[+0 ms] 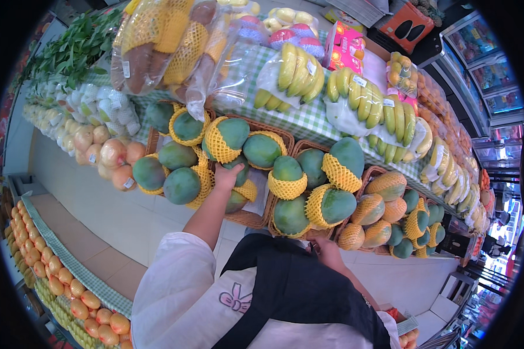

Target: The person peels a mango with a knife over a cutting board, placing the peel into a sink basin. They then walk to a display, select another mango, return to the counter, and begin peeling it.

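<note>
My left hand (227,175) reaches into a wicker basket (255,221) and grips a green mango in a yellow foam net (225,138) from below. Its fingers are hidden by that fruit. Just under the thumb lies another green mango (239,175), and a third, partly netted mango (263,150) rests on the right. Low at the basket fronts, close to the black apron (288,279), my right hand (328,252) is closed around a small dark object (313,247), too covered to identify.
More netted mangoes (182,186) fill the neighbouring baskets. Papayas in foam nets (377,209) are at the right. Behind, banana bunches (301,72) and bagged brown produce (157,48) cover a checked cloth (308,115). Netted orange fruit (79,307) lines a shelf at lower left.
</note>
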`<action>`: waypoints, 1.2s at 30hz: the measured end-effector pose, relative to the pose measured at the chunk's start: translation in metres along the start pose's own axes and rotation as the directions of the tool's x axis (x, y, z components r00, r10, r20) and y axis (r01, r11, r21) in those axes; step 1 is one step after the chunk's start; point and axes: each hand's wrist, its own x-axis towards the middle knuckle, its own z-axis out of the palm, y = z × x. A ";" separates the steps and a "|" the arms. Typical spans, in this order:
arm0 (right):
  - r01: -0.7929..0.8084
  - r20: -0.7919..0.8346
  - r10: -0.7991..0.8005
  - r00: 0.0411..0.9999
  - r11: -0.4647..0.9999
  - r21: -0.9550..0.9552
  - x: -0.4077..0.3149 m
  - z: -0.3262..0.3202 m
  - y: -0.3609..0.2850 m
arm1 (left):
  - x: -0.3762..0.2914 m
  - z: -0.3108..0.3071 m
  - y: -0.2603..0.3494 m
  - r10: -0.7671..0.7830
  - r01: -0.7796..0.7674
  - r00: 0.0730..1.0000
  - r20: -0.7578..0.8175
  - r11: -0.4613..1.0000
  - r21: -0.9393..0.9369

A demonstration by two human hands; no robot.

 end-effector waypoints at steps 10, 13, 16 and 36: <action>0.061 -0.024 -0.060 0.998 0.997 0.050 0.003 0.007 0.016 | 0.002 -0.008 0.010 0.089 -0.086 0.996 -0.013 0.986 0.141; -0.009 0.007 0.008 1.000 0.993 0.121 0.002 0.011 0.024 | -0.031 -0.012 0.014 0.197 -0.223 0.964 -0.179 0.965 -0.138; 0.068 -0.018 -0.068 0.998 0.996 0.054 -0.001 0.011 0.030 | -0.052 -0.021 0.038 0.169 -0.203 0.945 -0.281 0.974 -0.098; 0.019 0.014 -0.022 1.000 0.980 0.198 0.000 0.027 0.031 | -0.017 0.016 0.096 -0.183 0.110 0.908 -0.377 0.972 -0.207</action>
